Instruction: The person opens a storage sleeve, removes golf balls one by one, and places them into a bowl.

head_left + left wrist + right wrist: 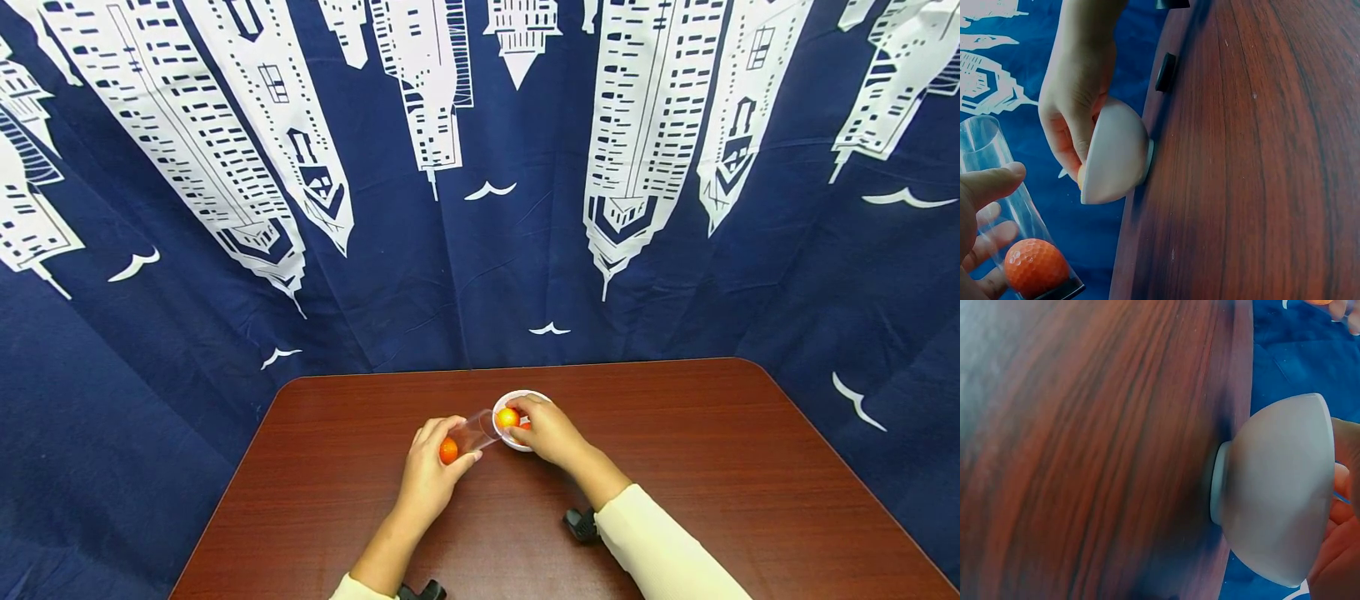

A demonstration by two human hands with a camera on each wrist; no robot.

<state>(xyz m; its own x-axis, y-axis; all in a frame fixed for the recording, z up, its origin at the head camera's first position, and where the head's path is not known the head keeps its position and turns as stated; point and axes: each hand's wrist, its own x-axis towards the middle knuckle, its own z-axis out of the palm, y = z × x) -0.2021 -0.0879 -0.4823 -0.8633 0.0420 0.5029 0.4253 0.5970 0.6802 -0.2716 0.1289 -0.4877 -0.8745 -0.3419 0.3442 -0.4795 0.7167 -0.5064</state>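
My left hand (428,482) grips a clear tube (477,431), tilted with its mouth toward the white bowl (517,393). An orange dimpled ball (448,451) lies at the tube's black-edged closed end, plain in the left wrist view (1036,267). The fingers of my right hand (553,435) reach into the bowl and pinch a yellow-orange ball (507,417). A redder ball (526,427) shows beside it, partly covered by that hand. In the right wrist view the bowl's outer side (1279,494) hides most of the right hand (1338,550) and the bowl's contents.
The bowl stands on a brown wooden table (675,433), near its far edge. A dark blue cloth (510,275) with white building and bird prints hangs behind. Black devices (581,526) sit by both wrists.
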